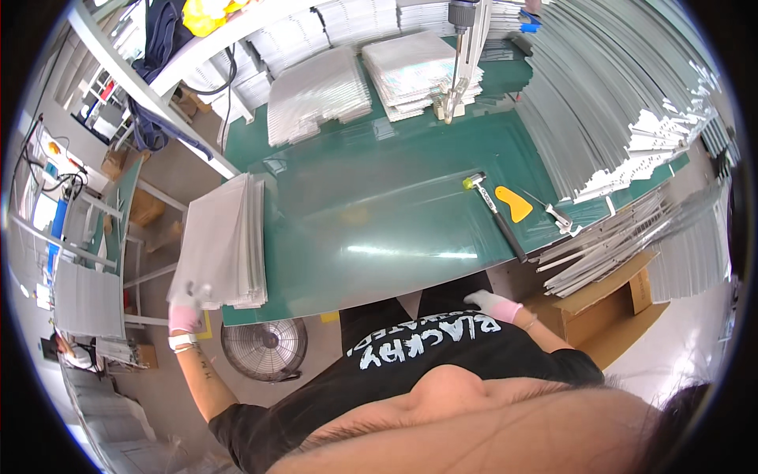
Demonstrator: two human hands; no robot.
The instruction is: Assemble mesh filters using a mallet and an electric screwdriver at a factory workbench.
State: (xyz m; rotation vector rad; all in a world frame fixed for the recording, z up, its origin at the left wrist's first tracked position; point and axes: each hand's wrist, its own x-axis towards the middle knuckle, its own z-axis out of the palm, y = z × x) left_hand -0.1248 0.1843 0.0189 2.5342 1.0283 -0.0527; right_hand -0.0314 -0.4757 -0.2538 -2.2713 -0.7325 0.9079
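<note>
My left hand [188,306], in a white and pink glove, is at the near left corner of a stack of white sheets [215,229] on the table's left edge. Its fingers look spread at that corner, and I see no sheet gripped in them. My right hand [493,304], gloved the same way, hangs in front of my body just off the table's near edge. Its fingers stretch out to the left with nothing in them. On the green tabletop [355,229], towards the right, lie a hammer [497,217] with a dark handle, a yellow scraper [514,204] and a small pointed tool [557,215].
Two piles of white sheets [320,95] stand at the back. A power screwdriver [460,20] hangs upright over the far side. Long grey strips [608,87] are heaped at the right. Below are a cardboard box [584,320] and a floor fan [264,347].
</note>
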